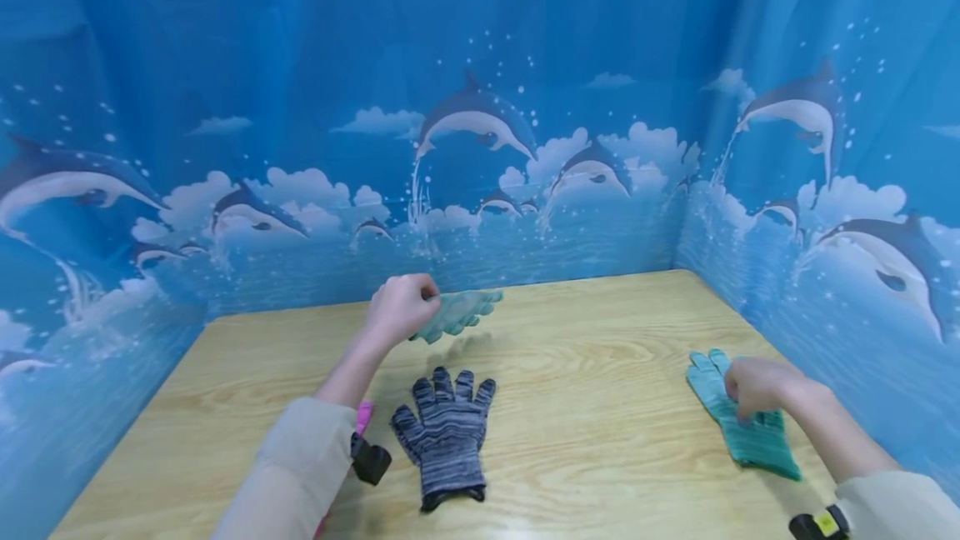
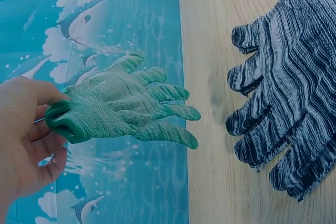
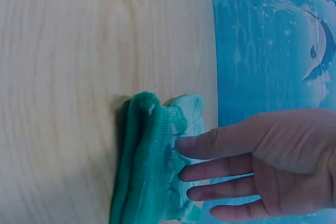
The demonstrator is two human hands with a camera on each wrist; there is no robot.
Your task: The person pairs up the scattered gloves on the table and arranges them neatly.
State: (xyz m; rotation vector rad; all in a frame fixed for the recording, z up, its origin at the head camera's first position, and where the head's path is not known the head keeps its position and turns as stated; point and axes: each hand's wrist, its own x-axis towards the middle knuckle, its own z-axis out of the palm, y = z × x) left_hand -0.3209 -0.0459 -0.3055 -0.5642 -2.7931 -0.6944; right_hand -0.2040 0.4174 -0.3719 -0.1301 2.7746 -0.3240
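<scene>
My left hand pinches a pale green knit glove at its darker green cuff. In the left wrist view that glove hangs in the air, its fingers pointing away from the hand. On the table nearby lies a grey-and-black striped glove, palm area flat and fingers spread. Over at the right, my right hand is above a green glove lying on the table. The right wrist view shows this hand with its fingers extended beside the glove; whether the fingertips touch it I cannot tell.
A pink item is mostly hidden under my left forearm. The wooden table ends at a blue dolphin-print curtain along its back and sides.
</scene>
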